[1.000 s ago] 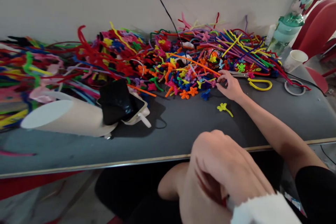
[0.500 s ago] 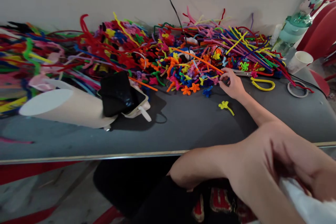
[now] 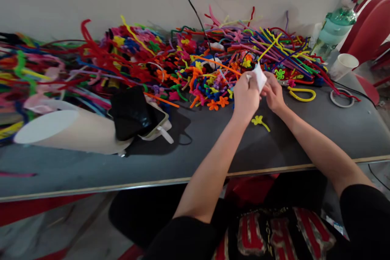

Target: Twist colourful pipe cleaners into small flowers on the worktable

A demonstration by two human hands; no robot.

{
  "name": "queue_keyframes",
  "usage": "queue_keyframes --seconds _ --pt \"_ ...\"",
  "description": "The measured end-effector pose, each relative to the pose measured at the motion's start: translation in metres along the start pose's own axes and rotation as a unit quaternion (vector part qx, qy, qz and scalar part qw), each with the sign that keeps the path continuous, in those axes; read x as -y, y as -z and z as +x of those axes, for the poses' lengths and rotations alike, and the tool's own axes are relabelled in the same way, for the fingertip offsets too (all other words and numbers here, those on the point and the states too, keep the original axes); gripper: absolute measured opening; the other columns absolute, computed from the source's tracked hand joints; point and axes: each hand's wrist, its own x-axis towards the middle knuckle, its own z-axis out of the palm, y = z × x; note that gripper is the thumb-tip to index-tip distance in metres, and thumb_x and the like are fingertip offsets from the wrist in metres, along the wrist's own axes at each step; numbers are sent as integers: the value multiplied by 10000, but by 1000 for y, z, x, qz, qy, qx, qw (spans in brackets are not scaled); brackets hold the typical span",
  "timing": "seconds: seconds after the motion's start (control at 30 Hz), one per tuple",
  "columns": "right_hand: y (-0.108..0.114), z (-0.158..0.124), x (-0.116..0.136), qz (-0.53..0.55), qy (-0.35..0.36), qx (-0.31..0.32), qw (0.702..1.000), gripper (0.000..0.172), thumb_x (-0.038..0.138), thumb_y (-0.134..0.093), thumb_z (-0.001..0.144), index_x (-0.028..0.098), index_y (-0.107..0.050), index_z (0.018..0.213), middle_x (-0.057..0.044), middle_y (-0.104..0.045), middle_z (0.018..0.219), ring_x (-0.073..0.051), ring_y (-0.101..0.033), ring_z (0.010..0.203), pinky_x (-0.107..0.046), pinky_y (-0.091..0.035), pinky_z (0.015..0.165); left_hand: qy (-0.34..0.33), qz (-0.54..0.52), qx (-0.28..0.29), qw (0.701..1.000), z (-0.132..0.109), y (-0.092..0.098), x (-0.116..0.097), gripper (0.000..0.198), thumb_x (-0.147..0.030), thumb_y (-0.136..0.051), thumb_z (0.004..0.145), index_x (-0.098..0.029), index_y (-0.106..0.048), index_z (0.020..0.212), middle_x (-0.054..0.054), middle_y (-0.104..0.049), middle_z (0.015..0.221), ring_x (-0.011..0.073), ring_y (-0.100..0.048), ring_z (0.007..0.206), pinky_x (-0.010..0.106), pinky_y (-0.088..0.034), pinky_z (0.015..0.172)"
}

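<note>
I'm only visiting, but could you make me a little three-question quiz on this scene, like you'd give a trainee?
1. Multiple choice: what shows between the left hand and the right hand?
A) a drinking cup
B) a white piece of paper or tissue
C) a green bottle

2. True or false: the yellow flower with a stem is buried in the colourful pile.

3. Fill in: just left of the grey ring in the picture lies a loop coloured ____.

Key:
1. B; whether it is paper or tissue is hard to tell.
2. False; it lies apart from the pile, on the dark tabletop.
3. Yellow.
</note>
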Motion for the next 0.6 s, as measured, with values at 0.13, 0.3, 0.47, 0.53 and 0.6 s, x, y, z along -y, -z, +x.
queue_keyframes --seconds 0.13,0.3,0.47,0.53,0.6 --pt "5 -3 22 10 95 -103 990 623 581 -209 991 224 -327 1488 -125 -450 1496 -278 -405 1419 -495 -397 1115 -23 79 -51 995 33 -19 73 434 -516 -297 1028 -194 -578 1103 86 -719 953 213 -688 895 352 -561 739" --pt "12 -7 45 -16 120 -79 990 575 548 -179 1012 252 -591 1284 -84 -628 1310 -240 -537 1316 -447 -402 1133 -99 3 126 987 25 -33 52 636 -431 -41 1057 -188 -611 1199 69 -720 973 197 -658 1080 415 -541 905" --pt "32 6 30 -57 -36 -157 985 675 581 -93 1010 230 -666 1062 -56 -639 739 -200 -678 747 -371 -553 742 -139 15 240 961 -8 -18 21 712 -471 20 1029 -232 -625 1216 100 -703 1108 217 -601 1237 419 -536 939" --pt "47 9 25 -103 -67 -191 974 745 619 -48 991 220 -676 950 -45 -570 655 -185 -627 635 -352 -521 650 -184 45 239 953 -20 -9 22 522 -553 -268 1017 -229 -597 1261 129 -651 1268 252 -563 1283 427 -524 969" --pt "68 4 30 -150 -84 -187 967 759 672 -87 970 216 -657 762 -29 -486 567 -169 -560 553 -336 -475 590 -233 90 177 952 -24 1 29 474 -530 -388 991 -205 -573 1281 154 -580 1375 262 -547 1291 438 -506 996"
